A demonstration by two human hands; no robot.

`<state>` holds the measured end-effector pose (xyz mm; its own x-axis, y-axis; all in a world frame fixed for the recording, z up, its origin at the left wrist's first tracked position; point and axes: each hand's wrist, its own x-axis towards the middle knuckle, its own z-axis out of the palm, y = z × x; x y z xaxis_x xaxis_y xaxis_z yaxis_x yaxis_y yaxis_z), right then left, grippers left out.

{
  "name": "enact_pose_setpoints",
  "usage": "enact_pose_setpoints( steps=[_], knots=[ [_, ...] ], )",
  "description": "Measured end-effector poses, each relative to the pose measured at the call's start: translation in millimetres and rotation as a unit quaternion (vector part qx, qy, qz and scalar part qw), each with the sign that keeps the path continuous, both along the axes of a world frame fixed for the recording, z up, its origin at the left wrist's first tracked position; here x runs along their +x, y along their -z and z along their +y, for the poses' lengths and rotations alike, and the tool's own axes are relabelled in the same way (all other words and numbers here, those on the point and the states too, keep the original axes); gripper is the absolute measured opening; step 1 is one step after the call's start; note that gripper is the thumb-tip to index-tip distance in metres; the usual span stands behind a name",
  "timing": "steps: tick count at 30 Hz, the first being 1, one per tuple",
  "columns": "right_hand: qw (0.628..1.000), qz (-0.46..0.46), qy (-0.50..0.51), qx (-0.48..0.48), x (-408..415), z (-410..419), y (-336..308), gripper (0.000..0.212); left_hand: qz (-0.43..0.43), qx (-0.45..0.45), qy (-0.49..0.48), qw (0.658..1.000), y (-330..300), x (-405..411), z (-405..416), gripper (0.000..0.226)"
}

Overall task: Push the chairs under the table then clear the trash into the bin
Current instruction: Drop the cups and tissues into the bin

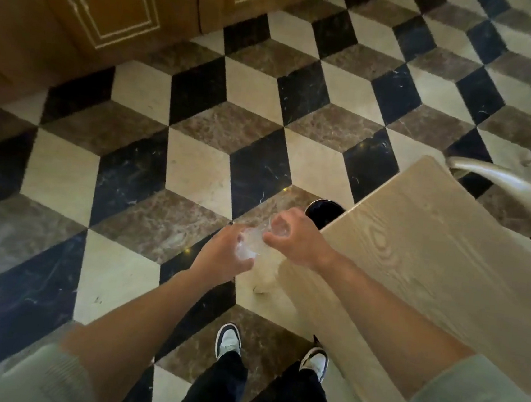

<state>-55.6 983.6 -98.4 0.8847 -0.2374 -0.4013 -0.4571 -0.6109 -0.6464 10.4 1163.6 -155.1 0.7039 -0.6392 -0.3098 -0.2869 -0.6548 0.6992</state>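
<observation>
Pale sleeves (45,380) lowest in view, bare forearms reaching forward. Left hand (223,255) wrapped around clear crumpled plastic (252,243); right hand (293,236) pinching its upper edge, fingers curled. Black bin (323,211) just beyond right hand, partly hidden by wooden table (430,265) right of both hands. Metal chair (499,181) further right, beyond.

I can read no text, label, brand or number anywhere here; the wooden doors (107,7) carry only pale ornamental outlines, no letters or signs.
</observation>
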Motion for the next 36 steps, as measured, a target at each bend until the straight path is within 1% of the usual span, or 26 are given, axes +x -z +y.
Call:
enact_pose_setpoints(
  steps=[2,4,5,6,9,11,12,14,16,19,21,23,24,26,27,29,30,32,33,36],
  knots=[
    [0.998,0.018,-0.063,-0.013,20,24,5,0.020,0.004,-0.007,-0.008,1.000,-1,11,16,0.054],
    [0.994,0.041,-0.100,-0.004,40,50,8,0.029,0.005,-0.013,-0.022,1.000,-3,24,34,0.056],
    [0.993,0.057,-0.101,0.012,49,59,11,0.034,0.004,-0.018,-0.024,1.000,-4,31,41,0.055],
    [0.991,0.070,-0.114,0.023,60,69,14,0.034,0.003,-0.024,-0.031,0.999,-3,39,51,0.055],
    [0.973,0.114,-0.198,0.028,85,88,12,0.024,-0.001,-0.026,-0.052,0.998,-1,56,66,0.059],
    [0.963,0.120,-0.243,0.011,103,93,11,0.026,-0.003,-0.022,-0.061,0.998,-3,70,68,0.061],
    [0.961,0.121,-0.250,0.003,111,93,12,0.030,-0.006,-0.020,-0.062,0.998,-2,76,67,0.060],
    [0.965,0.120,-0.235,0.007,130,85,14,0.034,-0.004,-0.008,-0.062,0.998,0,92,58,0.058],
    [0.971,0.126,-0.201,0.033,151,65,29,0.041,-0.009,0.002,-0.054,0.999,6,116,37,0.059],
    [0.967,0.182,-0.167,0.054,180,31,53,0.060,-0.016,0.023,-0.023,0.999,12,151,4,0.066],
    [0.970,0.183,-0.139,0.076,202,-3,72,0.063,-0.014,0.050,0.008,0.999,14,183,-32,0.067],
    [0.973,0.169,-0.106,0.113,223,-30,76,0.060,-0.020,0.066,0.034,0.997,18,216,-63,0.067],
    [0.974,0.151,-0.076,0.152,234,-46,80,0.055,-0.025,0.072,0.057,0.995,19,234,-81,0.068],
    [0.970,0.113,0.018,0.213,256,-86,84,0.044,-0.033,0.092,0.127,0.987,22,275,-132,0.066],
    [0.967,0.092,0.079,0.224,261,-102,87,0.042,-0.042,0.097,0.166,0.980,20,293,-155,0.063],
    [0.948,0.024,0.206,0.240,269,-135,94,0.049,-0.072,0.088,0.233,0.966,16,328,-205,0.060],
    [0.936,-0.007,0.253,0.245,273,-145,89,0.044,-0.086,0.081,0.254,0.960,11,340,-222,0.060],
    [0.911,-0.041,0.341,0.229,271,-175,70,0.033,-0.098,0.065,0.311,0.943,2,351,-270,0.058],
    [0.901,-0.051,0.373,0.214,269,-184,58,0.030,-0.096,0.059,0.329,0.938,-1,350,-282,0.058],
    [0.880,-0.066,0.427,0.194,258,-217,48,0.025,-0.083,0.047,0.372,0.923,-7,340,-328,0.060]
  ],
)
